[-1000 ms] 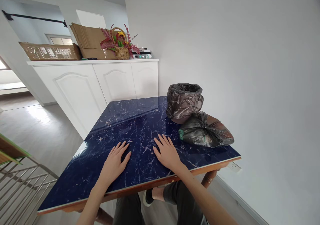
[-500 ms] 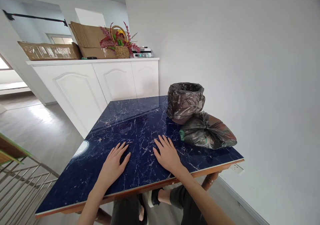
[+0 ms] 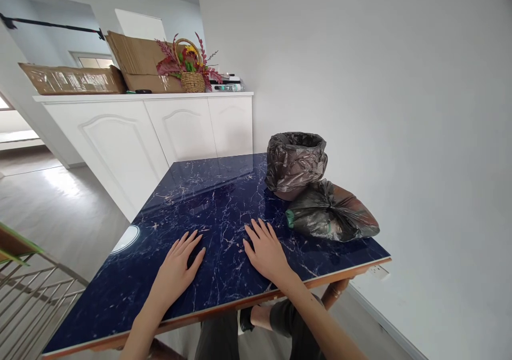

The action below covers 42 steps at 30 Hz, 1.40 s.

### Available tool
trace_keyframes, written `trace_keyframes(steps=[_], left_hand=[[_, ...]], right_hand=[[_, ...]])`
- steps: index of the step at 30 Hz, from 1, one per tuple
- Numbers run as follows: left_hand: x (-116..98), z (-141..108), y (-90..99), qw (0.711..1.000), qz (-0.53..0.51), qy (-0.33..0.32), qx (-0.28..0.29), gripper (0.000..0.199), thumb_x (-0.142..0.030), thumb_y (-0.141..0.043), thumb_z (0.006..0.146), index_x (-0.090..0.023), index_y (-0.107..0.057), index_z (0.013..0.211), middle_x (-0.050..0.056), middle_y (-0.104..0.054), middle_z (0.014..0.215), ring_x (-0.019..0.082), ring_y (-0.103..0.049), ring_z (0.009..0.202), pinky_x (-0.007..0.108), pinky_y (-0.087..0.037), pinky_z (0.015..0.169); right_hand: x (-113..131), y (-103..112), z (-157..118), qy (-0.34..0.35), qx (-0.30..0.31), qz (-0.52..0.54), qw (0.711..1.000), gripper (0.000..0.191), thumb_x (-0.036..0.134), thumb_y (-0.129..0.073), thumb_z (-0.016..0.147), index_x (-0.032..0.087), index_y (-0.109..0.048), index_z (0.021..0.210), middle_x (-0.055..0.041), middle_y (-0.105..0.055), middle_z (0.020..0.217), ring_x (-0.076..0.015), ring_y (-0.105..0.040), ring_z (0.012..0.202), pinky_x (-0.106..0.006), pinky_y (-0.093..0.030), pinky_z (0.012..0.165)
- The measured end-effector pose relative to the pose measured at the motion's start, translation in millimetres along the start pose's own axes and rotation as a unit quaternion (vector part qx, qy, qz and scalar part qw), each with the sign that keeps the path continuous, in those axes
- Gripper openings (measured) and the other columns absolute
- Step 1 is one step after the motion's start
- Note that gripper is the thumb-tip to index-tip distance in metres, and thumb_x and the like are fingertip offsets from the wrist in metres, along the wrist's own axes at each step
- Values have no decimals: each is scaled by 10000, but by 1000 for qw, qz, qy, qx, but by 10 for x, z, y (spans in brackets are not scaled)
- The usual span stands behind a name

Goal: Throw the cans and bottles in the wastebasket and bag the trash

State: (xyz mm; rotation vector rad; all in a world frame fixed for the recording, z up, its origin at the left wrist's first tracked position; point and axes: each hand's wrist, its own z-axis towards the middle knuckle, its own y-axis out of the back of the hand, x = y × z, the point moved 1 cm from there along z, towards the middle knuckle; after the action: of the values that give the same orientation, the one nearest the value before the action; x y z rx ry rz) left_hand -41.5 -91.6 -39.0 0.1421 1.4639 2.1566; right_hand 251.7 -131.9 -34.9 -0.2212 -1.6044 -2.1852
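Both palms rest flat on a dark blue marbled table. My left hand lies left of the middle with its fingers spread and nothing in it. To the right, my right hand is also spread and holds nothing. Nearest to it is a tied black plastic bag, full and lying on its side, a little beyond my fingertips. Behind that bag stands a bin lined with a black bag, its top open. What the bin holds is hidden.
A white cabinet beyond the table bears cardboard boxes, a flower basket and a plastic bottle. At the lower left stands a metal rack. A grey-white wall borders the right side.
The view has shifted slightly, and the cabinet and the table's left edge appear a little further left. My hands stay flat on the table. The legs below the table have moved a little.
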Motion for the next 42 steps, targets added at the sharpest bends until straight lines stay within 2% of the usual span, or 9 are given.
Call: trace_keyframes(steps=[11,20,23,25,27,29,34,38,42], left_hand=[[-1,-6,16,1000,10,0,6,592,-570,-452,1085,-227,-603,1543,65,-560,1633,316,-431,1581,568,-332,1325],[-6,-13,0,1000,6,-4,1,581,-560,-448,1087,-229,-612,1536,70,-566,1627,320,-441,1576,582,-329,1322],[-19,-19,15,1000,3,-5,2,573,-550,-452,1089,-226,-614,1533,74,-568,1625,329,-445,1574,595,-332,1318],[-33,-24,29,1000,0,-6,7,565,-543,-463,1088,-230,-612,1534,74,-569,1624,332,-440,1576,600,-333,1316],[-47,-31,38,1000,-4,-8,13,564,-542,-470,1088,-230,-609,1536,76,-561,1630,333,-428,1583,604,-331,1316],[-58,-37,38,1000,-8,-9,12,562,-546,-474,1086,-234,-611,1533,76,-558,1633,334,-424,1585,608,-331,1315],[-74,-44,28,1000,-18,-6,-2,549,-547,-480,1082,-243,-632,1514,75,-571,1622,343,-436,1578,619,-331,1314],[-89,-47,49,1000,-20,-3,6,549,-550,-484,1080,-260,-624,1524,57,-566,1628,342,-431,1580,610,-339,1314],[-111,-51,71,1000,-19,-4,12,549,-546,-479,1083,-252,-624,1524,57,-560,1633,350,-419,1586,616,-335,1314]], right_hand=[[-7,3,-7,-3,0,10,1000,560,441,-362,1145,195,-539,1617,-88,-424,1723,-320,-340,1629,-558,-280,1346],[-32,-24,-22,17,-15,25,999,519,385,-420,1129,183,-582,1579,-117,-490,1684,-340,-376,1610,-583,-310,1326],[-69,88,-98,48,-29,46,997,492,310,-461,1101,203,-593,1562,-101,-539,1654,-288,-426,1585,-516,-368,1313],[-139,260,-172,81,-85,68,991,482,244,-466,1075,219,-607,1534,-102,-582,1612,-261,-483,1542,-483,-416,1287],[-273,501,-245,102,-178,81,975,460,209,-470,1059,227,-626,1490,-124,-620,1552,-268,-536,1485,-503,-444,1260],[-479,764,-295,87,-239,65,965,438,211,-498,1043,240,-628,1461,-134,-644,1500,-284,-582,1423,-532,-461,1235],[-1169,1227,-352,-18,-312,-35,949,423,316,-528,1026,196,-620,1421,-179,-639,1476,-353,-590,1394,-579,-472,1190],[-1619,1253,-439,-85,-289,-81,950,458,405,-510,1027,162,-634,1395,-200,-716,1358,-393,-656,1294,-595,-519,1106],[-1812,1143,-532,-129,-245,-72,958,498,443,-498,1018,157,-631,1403,-182,-779,1232,-378,-740,1098,-560,-579,986]])
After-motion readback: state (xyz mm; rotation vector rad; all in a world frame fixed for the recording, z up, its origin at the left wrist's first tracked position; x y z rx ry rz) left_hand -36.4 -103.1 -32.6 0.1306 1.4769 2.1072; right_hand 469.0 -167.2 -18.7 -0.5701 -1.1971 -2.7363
